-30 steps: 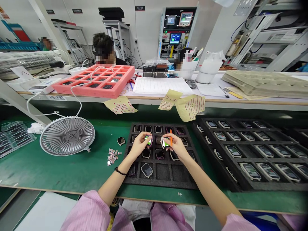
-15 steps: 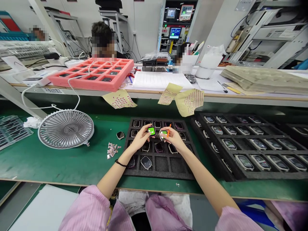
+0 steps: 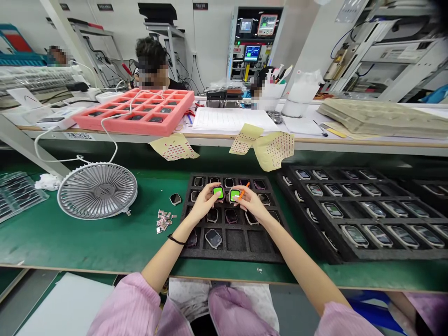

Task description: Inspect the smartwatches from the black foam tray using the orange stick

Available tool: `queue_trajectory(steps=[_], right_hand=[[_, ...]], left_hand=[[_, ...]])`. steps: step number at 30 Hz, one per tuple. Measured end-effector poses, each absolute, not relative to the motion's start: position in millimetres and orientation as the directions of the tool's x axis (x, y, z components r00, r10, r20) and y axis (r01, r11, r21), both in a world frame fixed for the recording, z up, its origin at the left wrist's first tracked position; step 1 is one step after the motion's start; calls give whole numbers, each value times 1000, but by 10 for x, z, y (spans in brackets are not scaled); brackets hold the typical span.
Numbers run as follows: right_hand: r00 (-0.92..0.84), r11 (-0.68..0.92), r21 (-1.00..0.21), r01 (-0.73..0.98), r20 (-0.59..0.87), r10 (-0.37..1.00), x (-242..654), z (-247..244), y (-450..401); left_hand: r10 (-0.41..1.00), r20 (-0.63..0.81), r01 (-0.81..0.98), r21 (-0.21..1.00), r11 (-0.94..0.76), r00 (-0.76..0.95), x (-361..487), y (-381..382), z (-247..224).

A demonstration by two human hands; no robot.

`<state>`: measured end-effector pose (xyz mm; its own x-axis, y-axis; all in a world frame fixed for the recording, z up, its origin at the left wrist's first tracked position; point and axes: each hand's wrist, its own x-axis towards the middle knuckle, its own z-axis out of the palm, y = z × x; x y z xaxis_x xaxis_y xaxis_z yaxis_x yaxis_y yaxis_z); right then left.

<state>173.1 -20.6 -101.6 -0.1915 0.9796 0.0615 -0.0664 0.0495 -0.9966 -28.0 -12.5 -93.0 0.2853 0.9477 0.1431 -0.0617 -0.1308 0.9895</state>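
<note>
My left hand (image 3: pixel 206 201) is closed on a smartwatch (image 3: pixel 218 192) whose screen glows green. Beside it, my right hand (image 3: pixel 252 203) grips a second smartwatch (image 3: pixel 234 195), also lit green, together with a thin orange tool (image 3: pixel 244 190) whose kind I cannot make out. Both watches are held close together above a black foam tray (image 3: pixel 235 239). Smartwatch bodies without straps, such as the dark-screened one (image 3: pixel 213 238) in the front row, sit in many of its pockets. Some pockets are hidden under my hands.
A round grey fan (image 3: pixel 98 190) stands at left. Near the tray lie a loose watch (image 3: pixel 175 199) and a pile of small pieces (image 3: pixel 164 220). More foam trays of watches (image 3: pixel 381 214) are stacked at right. A shelf edge (image 3: pixel 210 138) runs behind, carrying a pink foam tray (image 3: pixel 168 123).
Both hands stay over the tray with their watches. The right watch has shifted slightly left and tilted, so more of its green screen shows. The camera view has moved a little.
</note>
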Motion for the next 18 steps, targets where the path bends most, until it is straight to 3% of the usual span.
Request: queue_trajectory(steps=[18], right_hand=[[-241, 44, -988, -147, 79, 967, 1738, -946, -193]], left_hand=[[961, 116, -76, 992, -100, 252, -293, -106, -909]])
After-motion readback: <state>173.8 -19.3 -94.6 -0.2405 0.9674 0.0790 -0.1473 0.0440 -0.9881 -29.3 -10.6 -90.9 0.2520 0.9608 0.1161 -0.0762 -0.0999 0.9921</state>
